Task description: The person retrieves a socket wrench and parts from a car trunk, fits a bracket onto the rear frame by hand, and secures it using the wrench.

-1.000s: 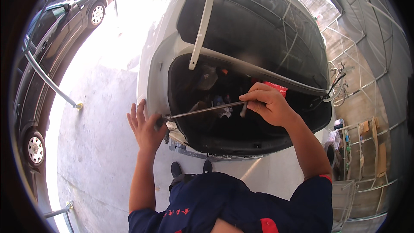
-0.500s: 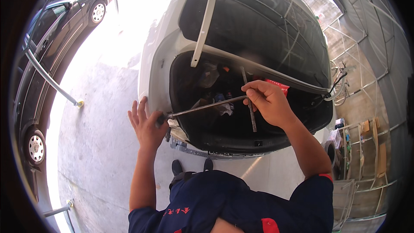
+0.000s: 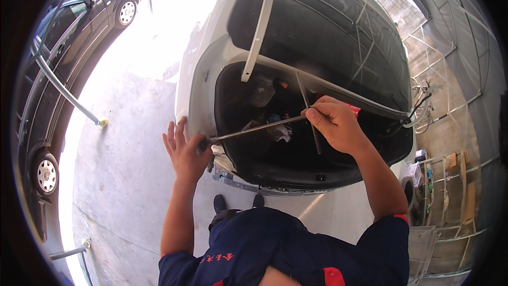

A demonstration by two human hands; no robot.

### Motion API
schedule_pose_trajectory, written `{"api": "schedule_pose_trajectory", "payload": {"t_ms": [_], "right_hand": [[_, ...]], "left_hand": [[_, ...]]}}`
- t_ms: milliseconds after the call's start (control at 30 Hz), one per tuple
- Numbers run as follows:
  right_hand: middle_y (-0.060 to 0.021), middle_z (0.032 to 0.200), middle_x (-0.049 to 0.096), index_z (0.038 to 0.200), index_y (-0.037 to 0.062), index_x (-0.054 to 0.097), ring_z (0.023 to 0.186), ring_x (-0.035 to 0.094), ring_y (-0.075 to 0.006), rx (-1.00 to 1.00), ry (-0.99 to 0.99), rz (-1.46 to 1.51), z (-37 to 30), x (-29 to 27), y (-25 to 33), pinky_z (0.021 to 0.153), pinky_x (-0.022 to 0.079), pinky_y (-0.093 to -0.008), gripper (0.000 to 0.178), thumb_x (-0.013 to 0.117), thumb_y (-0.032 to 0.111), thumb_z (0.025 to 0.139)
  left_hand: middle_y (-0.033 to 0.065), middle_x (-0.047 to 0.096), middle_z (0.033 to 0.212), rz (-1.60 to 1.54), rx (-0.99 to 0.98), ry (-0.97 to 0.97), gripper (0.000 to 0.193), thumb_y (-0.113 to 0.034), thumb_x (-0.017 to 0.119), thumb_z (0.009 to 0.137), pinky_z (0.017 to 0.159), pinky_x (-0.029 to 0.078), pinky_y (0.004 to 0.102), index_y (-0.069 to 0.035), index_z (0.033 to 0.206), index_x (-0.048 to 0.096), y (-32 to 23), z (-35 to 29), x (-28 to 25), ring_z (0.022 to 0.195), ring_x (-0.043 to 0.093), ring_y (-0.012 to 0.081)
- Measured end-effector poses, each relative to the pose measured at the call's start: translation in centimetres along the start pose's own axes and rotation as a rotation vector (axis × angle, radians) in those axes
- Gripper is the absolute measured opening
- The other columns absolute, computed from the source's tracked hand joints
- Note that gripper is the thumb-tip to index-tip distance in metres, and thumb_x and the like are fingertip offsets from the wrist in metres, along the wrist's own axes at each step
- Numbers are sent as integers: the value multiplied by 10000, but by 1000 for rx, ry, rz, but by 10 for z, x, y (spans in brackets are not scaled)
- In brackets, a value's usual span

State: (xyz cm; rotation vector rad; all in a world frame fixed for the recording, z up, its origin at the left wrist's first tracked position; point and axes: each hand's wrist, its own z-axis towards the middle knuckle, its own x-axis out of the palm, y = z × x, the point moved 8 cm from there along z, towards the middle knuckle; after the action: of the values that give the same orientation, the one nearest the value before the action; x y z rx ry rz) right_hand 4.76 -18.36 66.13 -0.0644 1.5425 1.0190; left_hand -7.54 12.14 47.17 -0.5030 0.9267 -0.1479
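A long T-handle wrench (image 3: 259,128) reaches across the open trunk of a white car. My right hand (image 3: 333,124) is closed at its crossbar end, thumb and fingers pinching where the shaft meets the crossbar (image 3: 303,89). The wrench's dark socket end (image 3: 203,144) lies at the trunk's left rear corner, beside the bodywork. There my left hand (image 3: 186,151) has thumb and forefinger round it, the other fingers spread against the white body panel (image 3: 196,95). What the socket sits on is hidden by the left hand.
In the dark trunk (image 3: 254,159) lie a clear plastic bag (image 3: 263,94) and a red packet (image 3: 351,108). A pale strut (image 3: 262,24) slants over the rear glass. A dark car (image 3: 69,58) stands left behind a metal rail (image 3: 66,90). Shelving (image 3: 450,190) is at the right.
The wrench's crossbar has turned a little about the shaft. My right hand has shifted its grip at the junction. The whole view has slid slightly; my left hand stays at the socket end.
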Motion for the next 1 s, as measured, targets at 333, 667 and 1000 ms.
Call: {"api": "schedule_pose_trajectory", "payload": {"t_ms": [333,667,1000], "right_hand": [[-34,928,708,1344,7,671,803,653,-112,43,1,345,-10,4,-4,711,549,-259,298,670,100,1061],[-88,979,727,1198,-7,721,837,678,-110,-13,-90,117,1,0,1,696,514,-264,210,699,145,1055],[-114,1092,719,1435,-22,589,959,699,-136,88,121,347,-16,9,-5,849,582,-283,406,639,42,1037]], "left_hand": [[101,433,1646,3,-19,15,314,-188,867,721,1285,198,657,-198,1020,773,1,0,1,1574,282,440],[98,431,1648,13,-20,6,305,-189,844,732,1281,200,661,-198,1025,762,-1,0,2,1575,281,440],[92,429,1647,-10,-26,1,324,-195,847,724,1285,182,662,-199,1039,769,2,-1,1,1581,275,428]]}}
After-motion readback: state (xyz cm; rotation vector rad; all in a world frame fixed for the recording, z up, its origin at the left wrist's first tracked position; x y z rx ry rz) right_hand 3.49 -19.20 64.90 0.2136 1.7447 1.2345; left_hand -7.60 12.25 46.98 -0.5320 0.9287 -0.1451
